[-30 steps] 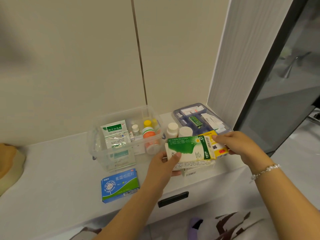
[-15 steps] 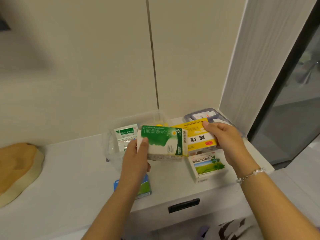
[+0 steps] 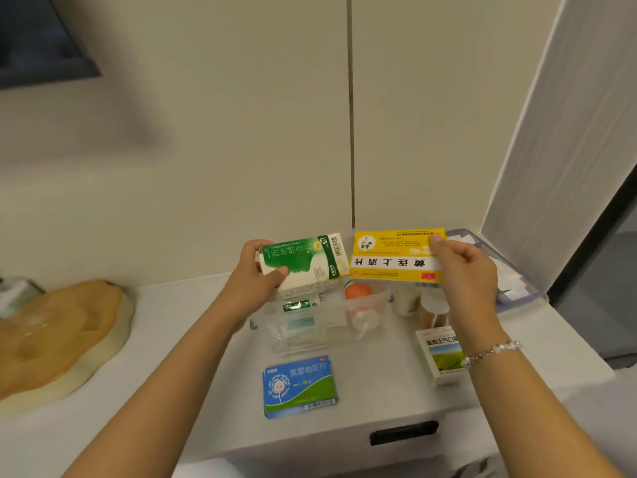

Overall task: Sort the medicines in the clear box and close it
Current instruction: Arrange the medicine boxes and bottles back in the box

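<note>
Left hand (image 3: 250, 282) grips a green-and-white medicine box (image 3: 303, 262); right hand (image 3: 463, 270) grips a yellow box (image 3: 389, 258) at 3 o'clock, its print upside down. Clear box (image 3: 310, 326) contents blur.

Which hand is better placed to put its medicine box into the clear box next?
Probably the left hand: its green and white box is directly above the clear box. The right hand holds the yellow box further right.

A tan wooden tray (image 3: 51, 336) sits on the white counter (image 3: 165, 391).
</note>
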`<action>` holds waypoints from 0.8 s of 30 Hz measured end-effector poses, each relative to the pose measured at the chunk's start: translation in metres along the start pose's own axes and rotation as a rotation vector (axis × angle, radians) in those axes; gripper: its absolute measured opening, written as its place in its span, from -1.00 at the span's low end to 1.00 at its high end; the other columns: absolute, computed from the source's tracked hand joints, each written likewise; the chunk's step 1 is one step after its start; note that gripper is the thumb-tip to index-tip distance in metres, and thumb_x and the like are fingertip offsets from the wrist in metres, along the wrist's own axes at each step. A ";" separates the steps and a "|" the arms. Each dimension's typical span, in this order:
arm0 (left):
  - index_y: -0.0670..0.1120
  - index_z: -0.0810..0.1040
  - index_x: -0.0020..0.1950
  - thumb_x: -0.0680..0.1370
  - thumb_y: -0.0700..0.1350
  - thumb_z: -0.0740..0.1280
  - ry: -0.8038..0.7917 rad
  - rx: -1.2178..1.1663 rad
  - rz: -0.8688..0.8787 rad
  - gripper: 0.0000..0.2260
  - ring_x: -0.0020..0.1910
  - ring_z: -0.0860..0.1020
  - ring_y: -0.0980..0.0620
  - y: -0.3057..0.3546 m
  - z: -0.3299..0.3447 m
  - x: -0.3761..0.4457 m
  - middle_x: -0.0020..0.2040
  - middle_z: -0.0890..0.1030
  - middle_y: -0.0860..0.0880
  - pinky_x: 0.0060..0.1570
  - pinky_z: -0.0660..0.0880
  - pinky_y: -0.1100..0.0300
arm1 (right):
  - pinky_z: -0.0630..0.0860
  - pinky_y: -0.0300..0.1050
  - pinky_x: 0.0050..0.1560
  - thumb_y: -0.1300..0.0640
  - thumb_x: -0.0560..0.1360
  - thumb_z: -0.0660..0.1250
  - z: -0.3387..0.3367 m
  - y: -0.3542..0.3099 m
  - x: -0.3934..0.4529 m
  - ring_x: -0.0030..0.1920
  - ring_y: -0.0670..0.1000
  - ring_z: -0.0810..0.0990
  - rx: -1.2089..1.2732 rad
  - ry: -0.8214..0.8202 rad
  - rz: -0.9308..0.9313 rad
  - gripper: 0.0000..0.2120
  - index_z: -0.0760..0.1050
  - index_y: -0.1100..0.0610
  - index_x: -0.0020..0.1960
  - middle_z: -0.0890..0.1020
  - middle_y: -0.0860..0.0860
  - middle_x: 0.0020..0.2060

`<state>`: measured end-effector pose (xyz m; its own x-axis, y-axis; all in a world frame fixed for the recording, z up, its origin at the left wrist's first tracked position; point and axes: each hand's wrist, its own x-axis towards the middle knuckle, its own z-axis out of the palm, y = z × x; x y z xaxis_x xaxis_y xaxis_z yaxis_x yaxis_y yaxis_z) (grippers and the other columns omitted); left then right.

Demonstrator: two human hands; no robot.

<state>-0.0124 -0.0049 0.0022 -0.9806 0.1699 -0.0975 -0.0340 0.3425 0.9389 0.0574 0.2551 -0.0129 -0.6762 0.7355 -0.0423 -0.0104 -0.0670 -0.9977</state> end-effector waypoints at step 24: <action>-0.22 0.56 0.02 0.56 0.04 0.20 -0.250 0.913 -0.182 -0.67 -0.14 0.49 -0.04 -0.001 0.032 0.040 -0.08 0.56 -0.13 -0.14 0.41 0.15 | 0.40 -0.39 -0.56 -0.02 0.44 0.36 0.008 0.001 -0.001 -0.32 -0.13 0.61 -0.035 -0.118 0.074 -0.71 0.56 0.16 0.04 0.66 0.01 -0.22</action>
<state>-0.0452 0.0311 -0.0127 -0.9022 0.1990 -0.3826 0.0854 0.9520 0.2939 0.0521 0.2485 -0.0133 -0.7559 0.6452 -0.1109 0.0668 -0.0925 -0.9935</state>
